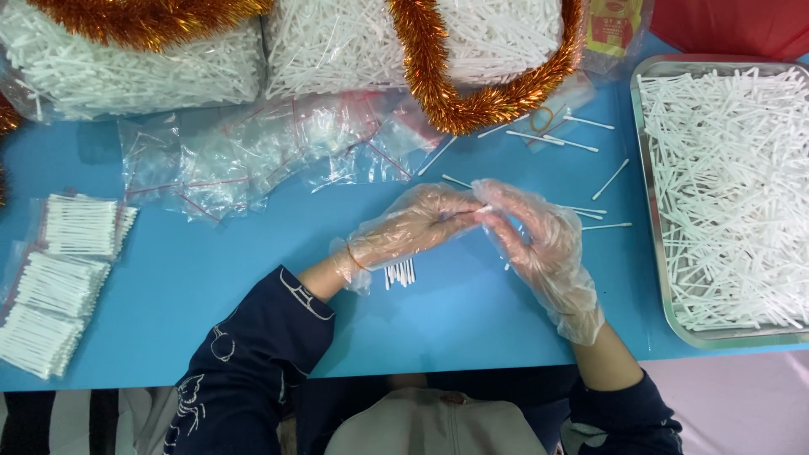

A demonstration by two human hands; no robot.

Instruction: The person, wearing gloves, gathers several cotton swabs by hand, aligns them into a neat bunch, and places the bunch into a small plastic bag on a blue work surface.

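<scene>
Two hands meet mid-table (pixel 253 278), open blue toward six o'clock; tray (pixel 645 168) at three. My left hand (pixel 413 227) and right hand (pixel 539 244) pinch one white stick (pixel 483 209).

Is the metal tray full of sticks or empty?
Full: the metal tray holds a thick heap of white sticks nearly edge to edge.

Orange tinsel garland (pixel 472 101), red cloth (pixel 733 25)
</scene>
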